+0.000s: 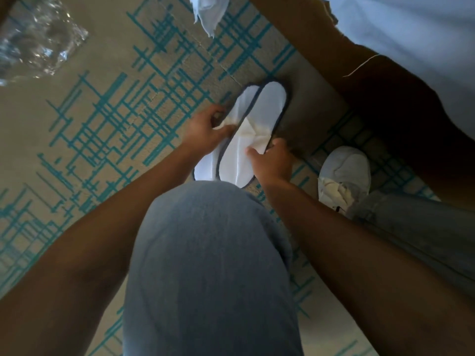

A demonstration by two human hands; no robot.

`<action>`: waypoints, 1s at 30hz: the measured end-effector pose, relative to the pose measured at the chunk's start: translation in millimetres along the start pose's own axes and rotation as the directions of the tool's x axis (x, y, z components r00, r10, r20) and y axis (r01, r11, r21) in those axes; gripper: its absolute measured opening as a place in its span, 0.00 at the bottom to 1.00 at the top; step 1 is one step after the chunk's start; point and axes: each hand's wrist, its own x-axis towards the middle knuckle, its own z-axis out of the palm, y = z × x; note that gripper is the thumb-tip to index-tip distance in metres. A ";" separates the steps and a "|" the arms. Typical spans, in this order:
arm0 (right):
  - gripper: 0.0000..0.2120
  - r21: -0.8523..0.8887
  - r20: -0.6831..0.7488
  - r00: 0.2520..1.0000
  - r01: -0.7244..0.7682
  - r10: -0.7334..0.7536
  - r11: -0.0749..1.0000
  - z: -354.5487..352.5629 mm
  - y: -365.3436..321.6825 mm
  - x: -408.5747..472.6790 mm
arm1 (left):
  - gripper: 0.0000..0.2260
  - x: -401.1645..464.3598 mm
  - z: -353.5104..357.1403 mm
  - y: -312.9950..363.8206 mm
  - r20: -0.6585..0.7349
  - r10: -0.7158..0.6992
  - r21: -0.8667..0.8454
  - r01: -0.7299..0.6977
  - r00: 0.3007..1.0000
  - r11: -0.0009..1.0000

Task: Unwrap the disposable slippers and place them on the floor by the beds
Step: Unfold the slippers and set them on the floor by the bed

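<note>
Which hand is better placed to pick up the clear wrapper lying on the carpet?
Left. The wrapper lies far to the left hand's side; the right hand sits across the slippers, by the bed.

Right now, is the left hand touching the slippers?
Touching. The head view shows the left hand with its fingers pinching the crumpled upper of the left one of the slippers, which lie side by side on the carpet.

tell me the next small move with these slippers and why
Probably let go and draw both hands back. The slippers already lie side by side on the carpet beside the bed base, unwrapped, with the clear wrapper lying apart. The left hand and right hand only pinch their uppers.
</note>
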 end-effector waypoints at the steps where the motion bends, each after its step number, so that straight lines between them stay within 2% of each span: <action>1: 0.37 0.061 0.028 1.000 -0.009 0.007 0.998 0.2 -2.0 1.5 | 0.19 -0.4 1.0 0.9 0.016 -0.013 -0.073 0.015 1.000 0.997; 4: 0.37 0.241 0.134 0.989 -0.089 0.057 0.967 -9.6 -8.0 4.8 | 0.14 -3.4 -1.2 2.3 0.087 -0.051 -0.317 0.076 0.995 0.946; 7: 0.27 0.279 0.260 0.965 -0.088 0.013 0.956 -17.1 -6.5 11.2 | 0.11 -4.0 -7.1 -0.6 0.076 -0.088 -0.468 0.113 0.993 0.876; 10: 0.15 0.327 0.335 0.941 -0.073 -0.043 0.942 -25.6 -3.5 13.3 | 0.14 0.2 -12.0 -4.2 0.023 -0.090 -0.442 0.091 0.996 0.892; 12: 0.08 0.373 0.387 0.921 -0.109 -0.048 0.922 -36.8 7.3 13.8 | 0.15 6.0 -15.9 -4.7 -0.009 -0.048 -0.354 0.042 0.999 0.934; 14: 0.05 0.340 0.378 0.926 -0.133 -0.005 0.931 -47.0 31.1 16.6 | 0.15 12.5 -18.5 -3.3 -0.034 0.002 -0.251 -0.011 0.999 0.968; 16: 0.06 0.276 0.330 0.941 -0.169 0.072 0.946 -49.4 55.7 17.7 | 0.16 17.8 -20.7 -2.8 -0.045 0.035 -0.154 -0.042 0.998 0.987; 19: 0.12 0.161 0.294 0.943 -0.212 0.159 0.964 -47.1 72.6 14.0 | 0.17 24.8 -16.9 -0.6 -0.026 0.039 -0.081 -0.041 0.999 0.996; 23: 0.14 0.053 0.193 0.974 -0.129 0.117 0.990 -40.2 71.6 8.9 | 0.17 29.9 -2.5 4.2 -0.059 0.037 -0.020 -0.038 0.998 0.999; 26: 0.20 -0.043 0.165 0.984 -0.065 0.072 0.997 -32.7 64.8 8.8 | 0.17 30.0 4.2 7.8 -0.083 0.050 -0.004 -0.051 0.995 0.999; 30: 0.31 -0.110 0.140 0.985 -0.081 0.096 0.991 -27.4 56.9 11.3 | 0.17 25.6 11.9 10.5 -0.118 0.191 0.225 -0.161 0.974 0.961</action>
